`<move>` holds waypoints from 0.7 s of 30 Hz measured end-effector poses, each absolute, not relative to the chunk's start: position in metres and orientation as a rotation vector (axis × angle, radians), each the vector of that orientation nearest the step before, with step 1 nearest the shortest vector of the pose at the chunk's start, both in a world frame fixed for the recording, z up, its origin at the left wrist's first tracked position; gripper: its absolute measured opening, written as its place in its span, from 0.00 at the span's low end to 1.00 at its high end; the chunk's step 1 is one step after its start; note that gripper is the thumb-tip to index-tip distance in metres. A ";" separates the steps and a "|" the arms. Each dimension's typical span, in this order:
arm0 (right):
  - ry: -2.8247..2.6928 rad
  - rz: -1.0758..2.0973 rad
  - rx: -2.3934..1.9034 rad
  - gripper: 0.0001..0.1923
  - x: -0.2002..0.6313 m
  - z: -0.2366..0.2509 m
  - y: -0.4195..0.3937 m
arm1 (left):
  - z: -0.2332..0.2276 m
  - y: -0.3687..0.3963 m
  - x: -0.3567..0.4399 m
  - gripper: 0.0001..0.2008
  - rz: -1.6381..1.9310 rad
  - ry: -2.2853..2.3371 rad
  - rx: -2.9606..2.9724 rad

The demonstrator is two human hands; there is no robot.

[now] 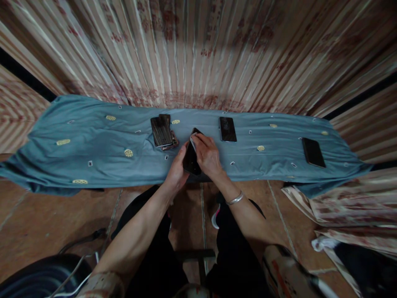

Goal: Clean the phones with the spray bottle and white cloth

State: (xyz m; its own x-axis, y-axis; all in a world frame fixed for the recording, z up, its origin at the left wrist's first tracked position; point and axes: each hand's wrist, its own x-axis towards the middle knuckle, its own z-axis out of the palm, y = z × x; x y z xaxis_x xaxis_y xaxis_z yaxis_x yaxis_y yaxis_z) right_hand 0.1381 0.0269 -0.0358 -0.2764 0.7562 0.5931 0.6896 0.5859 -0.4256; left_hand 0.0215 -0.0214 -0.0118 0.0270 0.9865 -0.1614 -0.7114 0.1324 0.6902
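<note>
My left hand [178, 167] grips a dark smartphone [190, 159] by its left side, just above the front edge of the cloth-covered table. The screen side faces up, black and glossy. Across the upper part of this phone lies my right hand [207, 153], fingers bent and pressed together on a small pale cloth [193, 138] that touches the screen. Most of the cloth is hidden under the fingers. Left of my hands is a stack of several phones [161, 131], overlapping unevenly. One phone [227, 129] lies flat to the right of my hands.
A blue cloth [102, 145] with yellow prints covers the long table. Another dark phone [313, 152] rests near its right end. Pleated curtains [198, 54] hang right behind the table. At the lower left, a round black object [46, 275] and white cables are on the floor.
</note>
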 end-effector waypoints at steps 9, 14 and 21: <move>-1.971 0.118 -1.198 0.23 0.149 -0.036 0.041 | -0.016 -0.023 0.022 0.16 1.371 0.723 0.522; -1.945 0.062 -1.239 0.22 0.154 -0.043 0.043 | -0.014 -0.020 0.020 0.14 1.397 0.705 0.522; -1.960 0.044 -1.311 0.22 0.157 -0.046 0.043 | -0.011 -0.017 0.019 0.13 1.413 0.700 0.496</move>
